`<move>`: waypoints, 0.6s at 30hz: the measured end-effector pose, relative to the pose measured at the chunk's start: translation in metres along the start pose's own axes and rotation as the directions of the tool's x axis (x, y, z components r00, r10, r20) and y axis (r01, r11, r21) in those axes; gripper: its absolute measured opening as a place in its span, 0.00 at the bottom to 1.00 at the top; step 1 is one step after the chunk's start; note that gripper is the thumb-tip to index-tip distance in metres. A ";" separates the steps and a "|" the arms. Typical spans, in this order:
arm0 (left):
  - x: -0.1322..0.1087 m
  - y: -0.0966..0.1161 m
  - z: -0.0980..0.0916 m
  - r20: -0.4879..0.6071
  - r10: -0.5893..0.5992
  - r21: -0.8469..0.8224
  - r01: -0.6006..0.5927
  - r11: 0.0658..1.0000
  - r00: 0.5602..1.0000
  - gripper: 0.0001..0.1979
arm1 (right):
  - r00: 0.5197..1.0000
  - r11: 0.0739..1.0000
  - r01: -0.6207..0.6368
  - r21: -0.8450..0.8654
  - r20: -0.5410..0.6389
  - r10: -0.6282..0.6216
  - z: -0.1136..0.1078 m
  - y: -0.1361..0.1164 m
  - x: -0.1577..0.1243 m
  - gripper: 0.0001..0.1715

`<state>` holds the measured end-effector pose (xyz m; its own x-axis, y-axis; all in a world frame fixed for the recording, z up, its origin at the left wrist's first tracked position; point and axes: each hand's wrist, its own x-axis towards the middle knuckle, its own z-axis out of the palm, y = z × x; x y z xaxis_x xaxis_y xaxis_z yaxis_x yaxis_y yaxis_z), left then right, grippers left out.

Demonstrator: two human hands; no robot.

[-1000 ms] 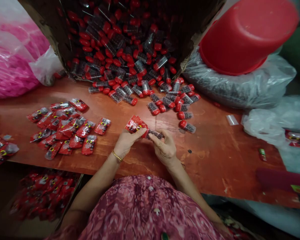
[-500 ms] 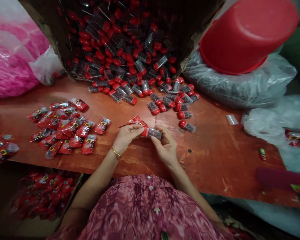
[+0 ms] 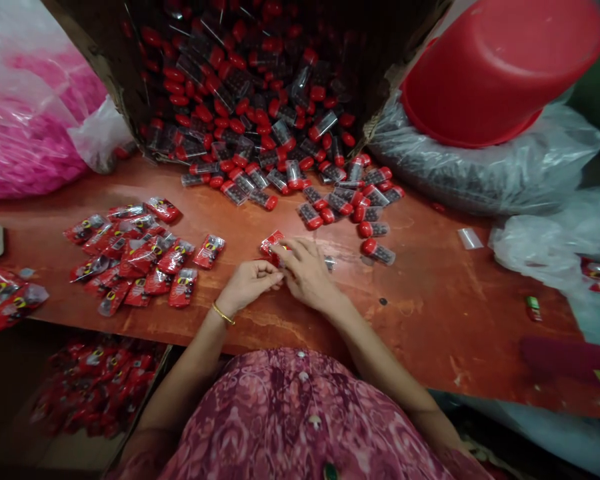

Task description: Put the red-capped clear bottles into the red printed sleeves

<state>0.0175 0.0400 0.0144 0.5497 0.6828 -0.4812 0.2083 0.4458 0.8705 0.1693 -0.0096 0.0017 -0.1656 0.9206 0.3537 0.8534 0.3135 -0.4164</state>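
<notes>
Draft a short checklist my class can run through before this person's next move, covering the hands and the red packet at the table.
1. Right hand pressing on the red packet: ok.
2. Left hand close beside the right hand, above the table: ok.
3. Tube inside the red packet: cannot tell, the hands cover it.
4. Packet's opening sealed: cannot tell, too hidden.
5. Loose capped tubes lying clear of the hands: ok.
6. Spread of red packets on the table, left of the hands and not touching them: ok.
</notes>
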 end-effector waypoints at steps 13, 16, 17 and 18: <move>-0.022 -0.006 -0.024 0.030 -0.169 -0.319 0.169 0.932 0.985 0.20 | 0.978 0.998 0.048 0.046 -0.204 -0.037 0.001 -0.012 -0.010 0.12; -0.023 -0.008 -0.012 -0.076 -0.126 -0.287 0.100 0.953 0.989 0.20 | 0.971 0.991 0.096 0.092 -0.228 -0.073 0.001 -0.016 -0.026 0.13; -0.023 -0.009 -0.006 -0.123 -0.085 -0.232 0.055 0.971 0.989 0.19 | 0.969 0.988 0.072 0.138 -0.243 -0.037 0.001 -0.017 -0.032 0.13; -0.022 -0.011 0.000 -0.166 -0.031 -0.170 0.003 0.985 0.986 0.17 | 0.966 0.977 0.017 0.211 -0.256 0.039 0.001 -0.018 -0.037 0.14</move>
<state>0.0029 0.0199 0.0158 0.4008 0.7552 -0.5187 0.0689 0.5397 0.8390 0.1597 -0.0493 -0.0045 -0.0004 0.8415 0.5402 0.7270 0.3711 -0.5777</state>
